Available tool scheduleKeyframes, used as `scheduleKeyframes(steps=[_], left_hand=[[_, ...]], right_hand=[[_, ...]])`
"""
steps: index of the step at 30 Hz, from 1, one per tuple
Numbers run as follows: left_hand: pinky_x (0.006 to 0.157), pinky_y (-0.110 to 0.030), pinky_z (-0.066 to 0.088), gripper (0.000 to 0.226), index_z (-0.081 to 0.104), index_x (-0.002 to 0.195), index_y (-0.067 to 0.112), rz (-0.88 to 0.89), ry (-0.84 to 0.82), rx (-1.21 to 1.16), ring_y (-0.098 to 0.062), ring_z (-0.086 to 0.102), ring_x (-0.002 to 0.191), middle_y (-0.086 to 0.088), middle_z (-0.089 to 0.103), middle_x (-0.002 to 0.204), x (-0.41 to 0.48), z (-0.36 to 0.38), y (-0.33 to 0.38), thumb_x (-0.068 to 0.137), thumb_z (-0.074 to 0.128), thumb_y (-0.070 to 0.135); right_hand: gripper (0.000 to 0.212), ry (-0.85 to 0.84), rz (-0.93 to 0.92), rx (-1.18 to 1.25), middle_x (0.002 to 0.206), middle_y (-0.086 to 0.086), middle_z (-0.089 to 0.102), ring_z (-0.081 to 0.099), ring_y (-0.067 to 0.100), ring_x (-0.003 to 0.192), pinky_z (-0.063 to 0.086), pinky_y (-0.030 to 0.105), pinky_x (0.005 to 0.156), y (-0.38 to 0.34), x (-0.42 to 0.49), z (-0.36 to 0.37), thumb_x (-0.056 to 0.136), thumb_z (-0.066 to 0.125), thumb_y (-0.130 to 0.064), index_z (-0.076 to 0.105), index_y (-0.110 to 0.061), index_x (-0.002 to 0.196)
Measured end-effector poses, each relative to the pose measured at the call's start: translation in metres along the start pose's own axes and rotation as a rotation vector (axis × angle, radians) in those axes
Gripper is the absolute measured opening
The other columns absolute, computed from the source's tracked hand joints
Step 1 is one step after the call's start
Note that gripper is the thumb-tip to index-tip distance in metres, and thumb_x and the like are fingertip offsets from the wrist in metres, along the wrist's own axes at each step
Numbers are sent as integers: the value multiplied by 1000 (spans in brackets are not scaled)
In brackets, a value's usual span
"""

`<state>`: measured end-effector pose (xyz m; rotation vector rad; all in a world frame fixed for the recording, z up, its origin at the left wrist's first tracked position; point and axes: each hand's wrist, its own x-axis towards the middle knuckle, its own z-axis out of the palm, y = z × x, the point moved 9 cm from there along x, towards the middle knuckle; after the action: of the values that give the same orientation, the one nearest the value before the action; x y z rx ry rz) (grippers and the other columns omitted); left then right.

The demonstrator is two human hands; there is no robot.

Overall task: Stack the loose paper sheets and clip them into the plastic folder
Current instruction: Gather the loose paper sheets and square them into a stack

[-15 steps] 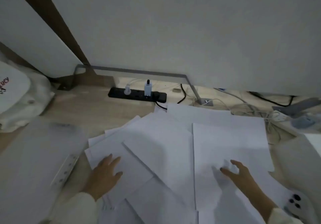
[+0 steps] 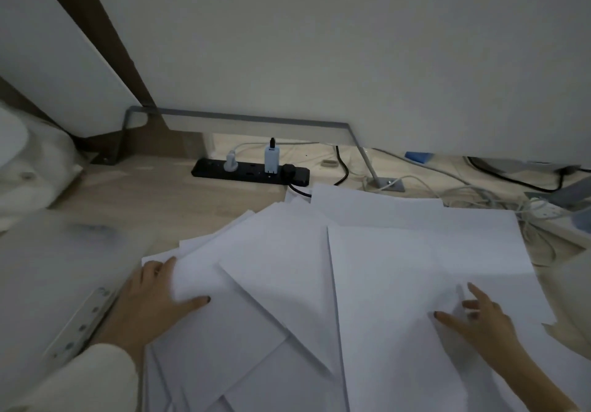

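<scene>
A: Behind your papers a black power strip point(image 2: 251, 171) lies on the wooden desk point(image 2: 153, 200), with a white charger and plugs in it. Its black cable runs under the far edge of the sheets.

B: At your far right a tangle of white cables point(image 2: 511, 207) lies just beside the pile's corner. A grey metal bracket point(image 2: 243, 120) stands behind the strip, and a pale cloth bundle point(image 2: 35, 168) sits at your far left.

A: The plastic folder point(image 2: 57, 267) lies flat at your left, just beside the pile, with its metal clip bar point(image 2: 81, 322) near your left wrist.

B: The loose sheets point(image 2: 287, 267) are spread right in front of you, between the folder and the cables. Your left hand point(image 2: 150, 299) lies flat on the pile's left edge, fingers straight, thumb stretched out across a sheet, gripping nothing.

A: Your right hand point(image 2: 479, 319) rests on the big top sheet at the right, fingers splayed and relaxed, tips touching the paper, holding nothing.

B: The sheets are plain white and blank. They overlap in a loose fan, with their corners pointing different ways. The sheet under your right hand lies nearly square to you, and the paper ripples slightly beside those fingers.
</scene>
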<state>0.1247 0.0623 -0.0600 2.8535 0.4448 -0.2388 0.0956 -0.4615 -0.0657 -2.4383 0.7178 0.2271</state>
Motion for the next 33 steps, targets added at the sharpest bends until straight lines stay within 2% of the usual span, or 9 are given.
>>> scheduleKeyframes(steps=[3,6,9,14,19,22,27,31,33], left_hand=[[93,-37,40,62,43,128,16,-4,53,-6,-29,47,119,-11,52,128,-1,-2,-6,81,59,52],[74,-34,44,16,55,90,17,2,-42,-221,-29,60,89,-14,64,103,2,4,-13,90,55,32],[67,-32,38,20,58,71,15,1,-68,-481,-26,58,78,-12,63,88,-16,0,-23,90,58,20],[62,-31,43,14,60,82,1,-44,-254,-945,-30,61,77,-19,65,87,-95,26,-16,88,60,13],[72,-28,53,12,66,94,10,-13,-586,-995,-19,66,80,-2,73,82,-152,78,25,91,55,11],[55,-14,52,13,64,92,12,30,-482,-1109,-6,68,68,2,72,83,-163,72,41,93,52,11],[77,-28,55,23,62,107,1,-15,-429,-1441,-19,70,89,-13,70,103,-170,59,46,93,52,16],[59,-23,57,27,65,106,-4,-31,-361,-1435,-21,72,74,-17,71,103,-172,54,53,92,50,14],[63,-27,55,32,61,113,-5,-70,-277,-1446,-25,70,81,-19,69,105,-167,52,53,90,55,15]], right_hand=[[88,-53,-51,101,126,21,54,54,35,111,40,44,98,-14,-2,23,70,79,-22,31,-7,143],[90,-80,-109,112,135,22,46,50,36,118,39,44,102,-28,-10,35,70,79,-27,30,-11,144],[91,-61,-103,44,145,24,32,36,39,131,29,47,109,-26,-24,30,73,75,-35,26,-13,146],[83,-163,-98,218,150,19,30,35,35,135,30,42,108,-21,-61,36,82,68,-27,19,-11,148],[76,-281,-184,356,149,16,33,37,30,134,32,34,103,-40,-105,61,86,64,-16,19,-12,148],[77,-298,-176,399,152,17,27,33,32,137,30,37,107,-44,-117,71,85,65,-17,21,-12,147],[76,-141,-112,206,151,20,25,30,36,137,26,40,111,-29,-123,61,84,64,-25,22,-9,146],[73,-185,-251,40,151,13,31,32,29,137,26,34,111,-33,-145,76,88,59,-28,21,-8,146],[66,-242,-336,87,147,9,37,39,24,133,32,30,105,-39,-157,81,88,59,-25,27,-12,145]])
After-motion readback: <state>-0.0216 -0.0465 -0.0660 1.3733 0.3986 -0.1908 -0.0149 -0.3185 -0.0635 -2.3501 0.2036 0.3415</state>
